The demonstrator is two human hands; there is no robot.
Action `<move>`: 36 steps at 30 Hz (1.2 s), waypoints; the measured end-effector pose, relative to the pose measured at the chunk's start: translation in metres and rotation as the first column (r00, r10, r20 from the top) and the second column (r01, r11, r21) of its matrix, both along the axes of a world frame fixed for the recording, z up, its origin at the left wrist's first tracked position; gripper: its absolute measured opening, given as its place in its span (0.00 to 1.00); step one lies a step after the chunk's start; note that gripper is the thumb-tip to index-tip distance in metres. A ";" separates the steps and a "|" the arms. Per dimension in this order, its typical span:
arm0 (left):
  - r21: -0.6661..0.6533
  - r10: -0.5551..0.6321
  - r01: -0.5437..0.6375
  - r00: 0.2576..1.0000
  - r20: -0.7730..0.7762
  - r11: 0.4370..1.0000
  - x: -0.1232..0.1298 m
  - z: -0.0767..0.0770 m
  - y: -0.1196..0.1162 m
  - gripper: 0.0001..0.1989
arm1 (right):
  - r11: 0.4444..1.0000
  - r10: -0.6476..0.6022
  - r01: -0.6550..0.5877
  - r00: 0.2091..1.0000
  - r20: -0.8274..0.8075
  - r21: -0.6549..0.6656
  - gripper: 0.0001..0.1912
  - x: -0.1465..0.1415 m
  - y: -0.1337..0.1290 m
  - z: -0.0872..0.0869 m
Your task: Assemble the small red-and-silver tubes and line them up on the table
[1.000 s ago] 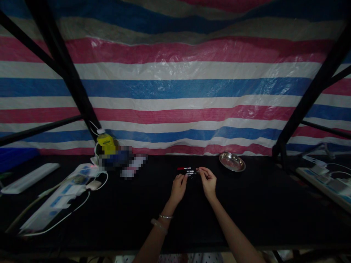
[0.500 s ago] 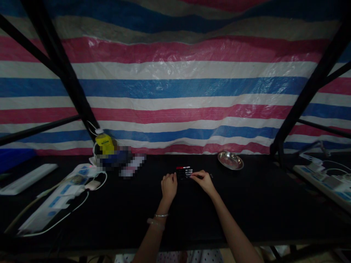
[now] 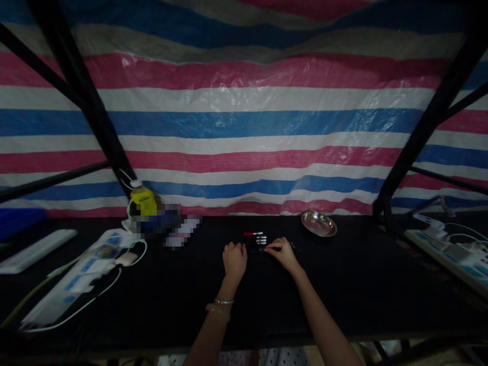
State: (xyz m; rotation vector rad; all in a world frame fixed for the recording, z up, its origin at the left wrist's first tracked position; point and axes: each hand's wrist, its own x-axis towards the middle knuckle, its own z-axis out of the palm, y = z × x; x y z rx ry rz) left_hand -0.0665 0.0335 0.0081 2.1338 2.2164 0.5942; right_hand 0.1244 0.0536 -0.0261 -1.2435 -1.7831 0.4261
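Note:
On the black table, several slim pens with silver ends lie side by side between my hands. A red pen is farthest away, and black pens lie just nearer. My right hand pinches the right end of the nearest black pen between thumb and fingers. At that pen's left end, my left hand has its fingers curled, with the fingertips against the end; its grip is partly hidden. A small dark thing shows just beyond my right hand.
A round metal dish stands at the back right. White power strips with cables lie at left, and another power strip at right. A yellow bottle stands at the back left. Black frame posts and a striped sheet bound the table.
My right hand's fingertips have shifted slightly toward me, from among the silver ends to the nearest pen. A gap now shows between that pen and the others. The view has shifted a little.

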 end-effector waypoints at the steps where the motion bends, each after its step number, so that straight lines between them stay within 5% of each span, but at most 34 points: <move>1: 0.003 0.003 -0.003 1.000 0.009 1.000 0.000 0.000 0.000 0.18 | 1.000 -0.009 0.009 1.000 0.012 0.001 0.06 0.000 0.000 0.000; 19: 0.039 0.009 -0.014 0.991 0.134 0.999 -0.002 -0.002 0.002 0.13 | 0.996 -0.081 0.080 0.996 0.042 0.031 0.09 -0.004 -0.006 0.006; 26: 0.048 0.026 -0.034 0.990 0.141 0.998 -0.003 -0.004 0.003 0.12 | 0.952 -0.262 0.259 0.965 -0.002 0.163 0.11 0.010 -0.027 0.013; 32: 0.056 0.022 -0.033 0.984 0.178 0.998 -0.003 -0.005 0.004 0.12 | 0.886 -0.449 0.441 0.893 0.032 0.140 0.24 0.045 -0.038 -0.007; 36: 0.093 -0.001 -0.025 0.964 0.264 0.995 -0.004 -0.008 0.006 0.11 | 0.888 -0.452 0.452 0.892 -0.013 0.082 0.17 0.055 -0.035 -0.020</move>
